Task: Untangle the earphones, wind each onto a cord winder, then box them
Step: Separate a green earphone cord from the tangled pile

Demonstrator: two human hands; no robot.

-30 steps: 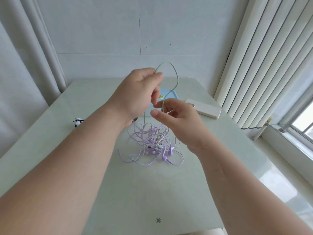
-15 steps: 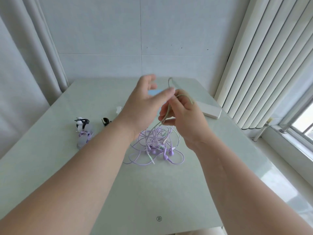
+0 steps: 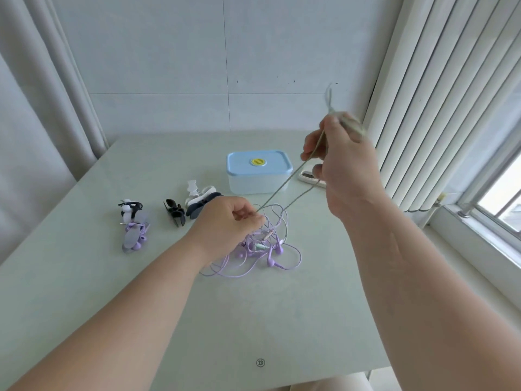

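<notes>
A thin, pale grey-green earphone cord (image 3: 282, 187) runs taut and straight between the two hands. The left hand (image 3: 229, 218) is low over the glossy, pale green counter (image 3: 282, 320), knuckles up, its grip a tight pinch of thumb and fingertips on the cord's lower end. Just below and right of that grip lies the tangle of lilac earphones (image 3: 262, 251): fine rubbery wire in loose overlapping loops, with small rounded buds and a slim metal plug in the middle.

The right hand (image 3: 345, 165) is raised well above and right of the left grip, wrist bent, fingers curled and holding the cord's upper part. Its fingertips are blurred, but the cord seems to be looped round them, with a short bight standing up above.

Beyond the left grip stands a rectangular, round-cornered translucent box (image 3: 258, 179) with a light blue lid and a yellow round sticker. To the left of that grip lie clip-shaped plastic cord winders, one black (image 3: 174, 212), one white and navy (image 3: 200, 198). Farther left, a lilac set (image 3: 133, 237) sits wound on a frosted winder, beside a black-and-white one (image 3: 129, 208).
</notes>
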